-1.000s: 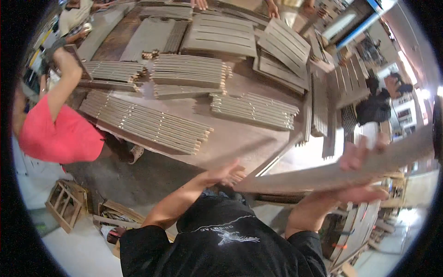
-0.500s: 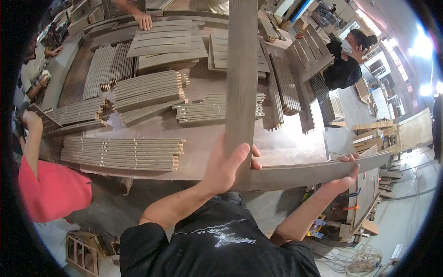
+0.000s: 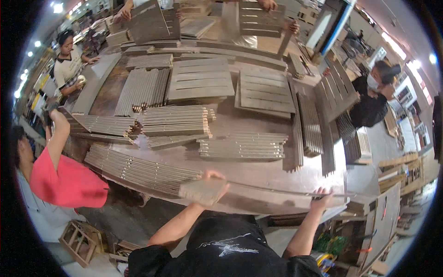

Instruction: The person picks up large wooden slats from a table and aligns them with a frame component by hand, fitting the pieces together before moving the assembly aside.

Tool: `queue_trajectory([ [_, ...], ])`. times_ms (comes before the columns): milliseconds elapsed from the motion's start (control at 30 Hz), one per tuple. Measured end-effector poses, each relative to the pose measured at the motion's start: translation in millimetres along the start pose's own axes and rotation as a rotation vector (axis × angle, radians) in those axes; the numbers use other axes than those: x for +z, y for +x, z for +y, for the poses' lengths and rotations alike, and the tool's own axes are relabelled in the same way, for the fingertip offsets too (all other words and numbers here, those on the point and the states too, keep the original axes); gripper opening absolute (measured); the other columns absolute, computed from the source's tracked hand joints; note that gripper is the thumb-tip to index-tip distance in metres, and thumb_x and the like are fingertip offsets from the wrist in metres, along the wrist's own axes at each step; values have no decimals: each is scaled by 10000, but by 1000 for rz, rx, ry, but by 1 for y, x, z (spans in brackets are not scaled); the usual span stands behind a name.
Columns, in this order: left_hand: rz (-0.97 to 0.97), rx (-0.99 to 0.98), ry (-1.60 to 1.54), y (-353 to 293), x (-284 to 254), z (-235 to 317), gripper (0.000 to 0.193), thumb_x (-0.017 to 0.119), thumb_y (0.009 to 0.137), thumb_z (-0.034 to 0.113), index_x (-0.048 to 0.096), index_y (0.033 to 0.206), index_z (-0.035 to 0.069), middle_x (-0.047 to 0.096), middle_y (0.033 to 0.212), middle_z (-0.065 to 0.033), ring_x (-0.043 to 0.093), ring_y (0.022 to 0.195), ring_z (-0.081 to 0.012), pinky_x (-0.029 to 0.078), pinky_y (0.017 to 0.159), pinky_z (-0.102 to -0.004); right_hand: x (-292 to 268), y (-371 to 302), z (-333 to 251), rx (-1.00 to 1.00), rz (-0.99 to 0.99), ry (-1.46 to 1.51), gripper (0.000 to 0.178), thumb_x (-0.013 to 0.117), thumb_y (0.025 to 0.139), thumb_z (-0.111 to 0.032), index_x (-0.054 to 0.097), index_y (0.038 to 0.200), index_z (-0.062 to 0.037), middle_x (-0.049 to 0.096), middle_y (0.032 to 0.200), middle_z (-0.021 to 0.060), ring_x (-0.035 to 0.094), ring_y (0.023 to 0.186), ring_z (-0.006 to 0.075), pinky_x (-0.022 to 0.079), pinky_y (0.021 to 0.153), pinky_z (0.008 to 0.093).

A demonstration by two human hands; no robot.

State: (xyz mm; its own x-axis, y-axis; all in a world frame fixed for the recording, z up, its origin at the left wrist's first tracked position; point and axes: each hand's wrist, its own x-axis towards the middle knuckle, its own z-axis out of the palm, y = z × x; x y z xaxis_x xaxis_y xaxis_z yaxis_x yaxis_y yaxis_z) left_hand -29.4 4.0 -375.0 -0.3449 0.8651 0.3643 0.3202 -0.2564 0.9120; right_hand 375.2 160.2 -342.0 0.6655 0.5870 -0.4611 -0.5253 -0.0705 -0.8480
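Note:
At the near edge of the table, my left hand (image 3: 217, 183) is closed around a short-looking grey-brown wooden piece (image 3: 199, 190), blurred by motion. From there a long wooden board (image 3: 277, 189) runs to the right, seen mostly along its thin edge. My right hand (image 3: 323, 198) grips that board near its right end, fingers curled over the top. Whether the two pieces are joined is hidden by my left hand. Just left of that hand lies a row of wooden slats (image 3: 138, 168).
Stacked slats (image 3: 242, 147) and slatted panels (image 3: 200, 81) cover much of the table (image 3: 221, 120). A person in a red top (image 3: 69, 180) stands close on the left. Another holds a slatted panel (image 3: 339, 87) on the right. More people work across the table.
The board that stood tall in front of me has swung down and now looks short. Both hands keep hold. My view has shifted, showing more of the far side.

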Motion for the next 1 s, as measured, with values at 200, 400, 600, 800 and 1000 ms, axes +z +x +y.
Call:
queue_trajectory([
  [200, 187, -411, 14, 8, 15, -5, 293, 767, 718, 116, 584, 926, 21, 629, 893, -84, 618, 849, -197, 504, 786, -347, 34, 44, 47, -957, 52, -645, 535, 604, 935, -205, 403, 1400, -34, 441, 1379, 204, 438, 1279, 344, 412, 1070, 451],
  [400, 345, -325, 210, -11, 21, -27, 305, 749, 723, 143, 594, 946, 4, 659, 923, -141, 651, 873, -251, 513, 760, -368, 249, -68, 89, -1173, -987, -854, 430, 675, 846, -159, 555, 1253, -84, 528, 1297, 133, 452, 1267, 310, 369, 1052, 455],
  [600, 185, -523, 149, -31, 28, -55, 562, 749, 755, 266, 494, 1178, -2, 601, 1093, -181, 588, 1038, -315, 466, 878, -431, 390, -165, 200, -1510, -1625, -1099, 641, 716, 784, -325, 489, 1354, -138, 381, 1478, 112, 276, 1410, 343, 250, 1142, 480],
  [800, 165, -585, 220, -23, 30, -45, 774, 735, 753, 387, 414, 1337, -8, 548, 1229, -271, 520, 1170, -397, 403, 980, -455, 432, -183, 269, -1590, -1558, -1256, 717, 762, 722, -244, 473, 1375, -183, 370, 1436, 89, 314, 1350, 323, 274, 1115, 481],
  [1000, 75, -638, 180, -25, 32, -42, 772, 743, 766, 401, 405, 1341, 11, 568, 1206, -249, 540, 1148, -391, 430, 943, -449, 411, -152, 221, -1725, -1393, -1051, 544, 752, 646, -74, 663, 1162, -217, 563, 1122, 45, 516, 1086, 300, 429, 959, 455],
])
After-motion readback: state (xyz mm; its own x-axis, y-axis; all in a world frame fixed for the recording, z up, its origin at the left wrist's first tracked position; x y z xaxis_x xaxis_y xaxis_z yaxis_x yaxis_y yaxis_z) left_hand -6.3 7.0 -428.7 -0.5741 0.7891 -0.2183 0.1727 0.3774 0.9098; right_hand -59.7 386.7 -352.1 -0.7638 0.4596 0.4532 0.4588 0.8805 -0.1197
